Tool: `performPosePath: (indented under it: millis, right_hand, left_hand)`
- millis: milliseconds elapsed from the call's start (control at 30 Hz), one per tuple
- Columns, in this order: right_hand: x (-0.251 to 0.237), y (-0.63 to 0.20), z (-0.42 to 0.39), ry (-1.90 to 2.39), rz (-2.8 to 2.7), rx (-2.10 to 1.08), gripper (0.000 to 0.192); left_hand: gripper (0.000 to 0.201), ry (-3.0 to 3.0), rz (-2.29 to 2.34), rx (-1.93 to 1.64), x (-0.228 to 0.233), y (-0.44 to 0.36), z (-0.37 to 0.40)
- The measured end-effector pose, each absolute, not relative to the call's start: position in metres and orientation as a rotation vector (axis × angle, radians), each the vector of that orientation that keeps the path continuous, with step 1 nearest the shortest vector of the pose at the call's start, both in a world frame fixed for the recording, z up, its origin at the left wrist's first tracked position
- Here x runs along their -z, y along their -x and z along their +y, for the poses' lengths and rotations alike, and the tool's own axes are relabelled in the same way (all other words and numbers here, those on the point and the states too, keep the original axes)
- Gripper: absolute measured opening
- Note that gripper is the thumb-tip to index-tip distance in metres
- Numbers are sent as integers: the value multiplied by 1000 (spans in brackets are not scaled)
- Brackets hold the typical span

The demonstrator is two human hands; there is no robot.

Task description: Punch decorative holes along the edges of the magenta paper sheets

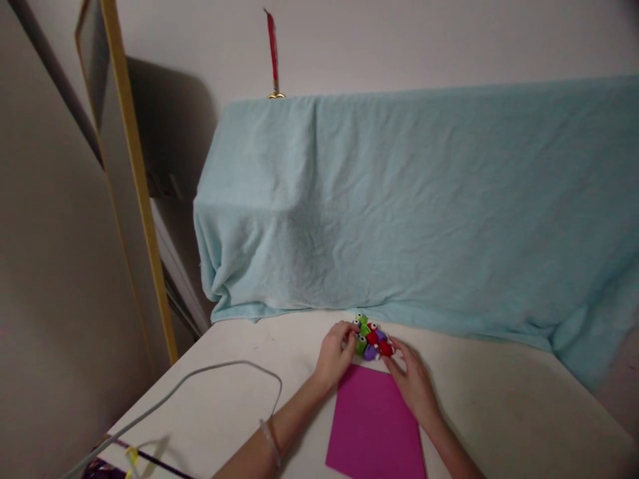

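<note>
A small cluster of colourful toys with googly eyes lies on the white table just beyond a magenta sheet (377, 422). Green toys (360, 346) are on its left side, a purple toy (370, 353) sits at the front, and a red toy (386, 348) is on the right. My left hand (335, 352) closes its thumb and forefinger at the green toys. From the other side, my right hand (413, 382) has its thumb and fingers curled about the red toy. The fingers partly hide the toys' edges.
Behind the toys a light blue cloth (424, 206) drapes over a tall form. A grey cable (214, 366) loops across the white table (239, 426) on the left, passing by my left forearm. A yellow-framed panel (137, 173) leans at the left.
</note>
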State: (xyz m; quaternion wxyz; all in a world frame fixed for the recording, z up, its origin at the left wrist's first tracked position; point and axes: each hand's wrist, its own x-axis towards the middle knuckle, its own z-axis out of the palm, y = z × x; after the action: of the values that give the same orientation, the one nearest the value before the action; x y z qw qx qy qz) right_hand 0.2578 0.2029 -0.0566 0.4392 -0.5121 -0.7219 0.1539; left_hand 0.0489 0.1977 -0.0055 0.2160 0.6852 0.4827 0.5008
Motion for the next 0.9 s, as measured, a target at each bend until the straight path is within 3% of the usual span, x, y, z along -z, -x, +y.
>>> performPosePath:
  millis: [300,600,900]
  right_hand:
    - [47,-257,199,1277,-1809,-376,19]
    - [40,-257,195,1288,-1569,-566,30]
    - [-2,-240,164,1136,-1721,-246,12]
  left_hand:
    - [21,-1987,1294,-1313,4,-54,194]
    - [21,-1977,1196,-1281,-1,-57,189]
    - [38,-1455,760,-1172,-10,-69,178]
